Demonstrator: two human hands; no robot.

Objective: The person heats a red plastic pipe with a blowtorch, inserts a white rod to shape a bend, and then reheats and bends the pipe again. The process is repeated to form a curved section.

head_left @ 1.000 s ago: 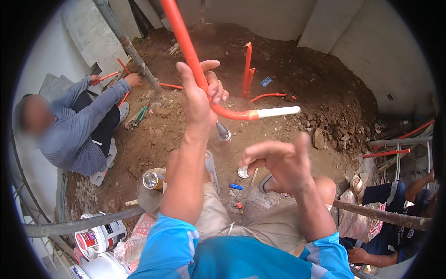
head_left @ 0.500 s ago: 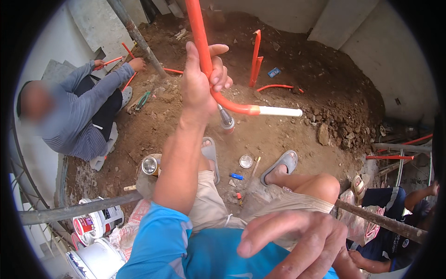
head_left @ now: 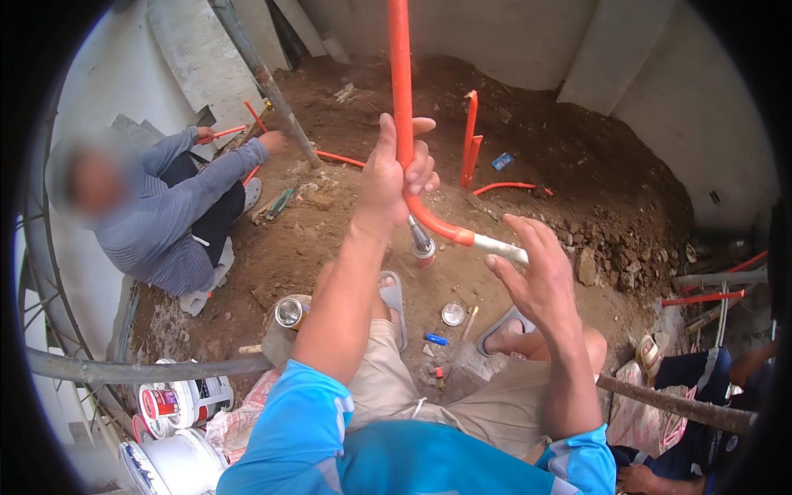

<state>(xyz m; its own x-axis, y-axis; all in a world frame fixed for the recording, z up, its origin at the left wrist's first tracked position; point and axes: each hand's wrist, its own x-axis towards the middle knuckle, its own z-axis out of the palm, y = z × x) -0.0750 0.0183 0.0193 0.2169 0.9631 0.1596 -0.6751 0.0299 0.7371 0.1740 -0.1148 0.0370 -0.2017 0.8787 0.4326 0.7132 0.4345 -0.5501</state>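
Left hand (head_left: 394, 177) closed around the upright orange pipe (head_left: 402, 99) just above its bend. Right hand (head_left: 532, 276) open, fingers spread, just beside the pipe's grey end (head_left: 499, 247), not gripping it.

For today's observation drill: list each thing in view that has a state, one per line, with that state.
Left hand: closed around the orange pipe.
Right hand: open, fingers spread, beside the pipe's grey end.
Orange pipe: upright, bent at the bottom.
Small can: open, standing on the dirt.

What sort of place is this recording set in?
Most likely a building site: bare dirt floor between raw concrete walls, orange pipe held in the left hand, more orange pipe stubs standing in the soil.
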